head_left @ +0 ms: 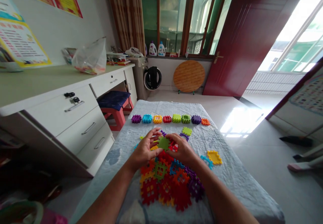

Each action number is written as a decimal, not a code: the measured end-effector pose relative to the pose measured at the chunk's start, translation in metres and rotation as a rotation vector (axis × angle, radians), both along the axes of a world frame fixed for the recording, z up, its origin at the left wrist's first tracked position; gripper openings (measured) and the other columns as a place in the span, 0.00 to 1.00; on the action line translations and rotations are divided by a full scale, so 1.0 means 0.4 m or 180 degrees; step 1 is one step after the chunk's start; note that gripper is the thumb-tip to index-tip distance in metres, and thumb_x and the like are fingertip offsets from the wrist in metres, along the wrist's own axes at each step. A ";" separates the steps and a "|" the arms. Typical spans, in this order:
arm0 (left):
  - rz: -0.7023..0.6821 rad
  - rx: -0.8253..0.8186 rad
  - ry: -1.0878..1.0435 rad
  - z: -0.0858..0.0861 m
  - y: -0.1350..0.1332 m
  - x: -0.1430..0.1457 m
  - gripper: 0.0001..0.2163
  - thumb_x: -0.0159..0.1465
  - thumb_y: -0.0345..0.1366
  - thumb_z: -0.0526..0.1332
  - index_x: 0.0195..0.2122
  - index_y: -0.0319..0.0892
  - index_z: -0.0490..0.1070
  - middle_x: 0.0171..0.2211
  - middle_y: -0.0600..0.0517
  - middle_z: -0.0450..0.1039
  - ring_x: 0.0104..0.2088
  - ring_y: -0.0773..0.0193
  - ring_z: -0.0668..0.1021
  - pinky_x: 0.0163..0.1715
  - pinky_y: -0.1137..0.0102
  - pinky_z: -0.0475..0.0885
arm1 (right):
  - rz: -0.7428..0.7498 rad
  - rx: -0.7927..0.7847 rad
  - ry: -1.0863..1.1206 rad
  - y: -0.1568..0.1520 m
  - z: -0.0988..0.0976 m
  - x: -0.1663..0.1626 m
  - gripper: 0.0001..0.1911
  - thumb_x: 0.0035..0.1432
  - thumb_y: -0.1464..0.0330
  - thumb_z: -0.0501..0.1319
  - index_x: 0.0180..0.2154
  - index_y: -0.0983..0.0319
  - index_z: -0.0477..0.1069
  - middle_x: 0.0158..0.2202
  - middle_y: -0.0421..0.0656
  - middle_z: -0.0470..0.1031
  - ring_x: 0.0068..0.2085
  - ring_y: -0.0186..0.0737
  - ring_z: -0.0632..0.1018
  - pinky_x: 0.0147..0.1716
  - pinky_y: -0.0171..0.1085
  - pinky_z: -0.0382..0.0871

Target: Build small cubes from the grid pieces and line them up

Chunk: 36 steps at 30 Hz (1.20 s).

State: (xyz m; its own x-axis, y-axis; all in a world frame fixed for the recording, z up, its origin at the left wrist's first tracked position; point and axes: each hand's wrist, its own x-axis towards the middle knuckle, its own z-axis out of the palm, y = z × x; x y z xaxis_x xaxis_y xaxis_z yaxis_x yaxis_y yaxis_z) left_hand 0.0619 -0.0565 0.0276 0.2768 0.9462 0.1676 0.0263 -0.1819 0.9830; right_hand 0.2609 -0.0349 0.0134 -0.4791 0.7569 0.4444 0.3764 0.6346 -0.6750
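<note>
A green toothed plastic building block point(164, 143) is held between my two hands, above the middle of the table. Curved around its left side is my left hand point(145, 150), thumb at the lower edge and fingers partly spread. My right hand point(183, 149) grips the right side with thumb and fingers. Below and in front of them lies a heap of loose toothed tiles: a red tile point(181, 197), a green window tile point(160, 170), a blue tile point(176, 166) and a purple tile point(196, 187). Some pieces behind my hands are partly hidden.
A row of assembled blocks, including a purple block point(136, 119) and a red block point(167, 119), crosses the cloth-covered table point(242, 190). A yellow tile point(214, 157) lies at the right. A white desk point(83, 129) and a stool point(114, 101) stand to the left.
</note>
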 end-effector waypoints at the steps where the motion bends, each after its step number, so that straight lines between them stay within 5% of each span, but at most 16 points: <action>1: 0.0037 -0.0138 -0.0165 0.001 0.000 0.001 0.31 0.55 0.34 0.66 0.58 0.47 0.57 0.53 0.45 0.64 0.50 0.58 0.73 0.50 0.63 0.69 | -0.0005 -0.0006 0.0036 0.000 -0.001 -0.002 0.27 0.47 0.72 0.65 0.51 0.59 0.64 0.43 0.43 0.70 0.40 0.38 0.73 0.40 0.37 0.68; 7: 0.0092 -0.0616 -0.0424 -0.005 0.010 0.006 0.18 0.58 0.39 0.63 0.49 0.40 0.66 0.41 0.48 0.74 0.40 0.61 0.77 0.40 0.69 0.71 | -0.0021 0.0042 -0.0084 -0.005 0.003 -0.024 0.26 0.48 0.73 0.63 0.51 0.58 0.64 0.44 0.44 0.70 0.44 0.40 0.72 0.45 0.40 0.67; 14: 0.0291 -0.0501 -0.0597 -0.022 0.019 0.003 0.19 0.55 0.37 0.65 0.46 0.40 0.65 0.39 0.49 0.74 0.38 0.63 0.77 0.38 0.71 0.71 | -0.0170 0.0431 -0.0428 -0.011 0.016 -0.050 0.35 0.46 0.67 0.66 0.56 0.58 0.59 0.52 0.48 0.65 0.52 0.48 0.65 0.52 0.48 0.62; 36: 0.0611 -0.0085 -0.0005 -0.023 0.001 0.010 0.19 0.56 0.39 0.63 0.48 0.41 0.66 0.38 0.50 0.72 0.40 0.61 0.76 0.44 0.65 0.72 | -0.0506 0.0634 -0.0823 -0.025 0.015 -0.075 0.27 0.49 0.68 0.62 0.53 0.59 0.62 0.49 0.47 0.67 0.48 0.47 0.65 0.48 0.46 0.61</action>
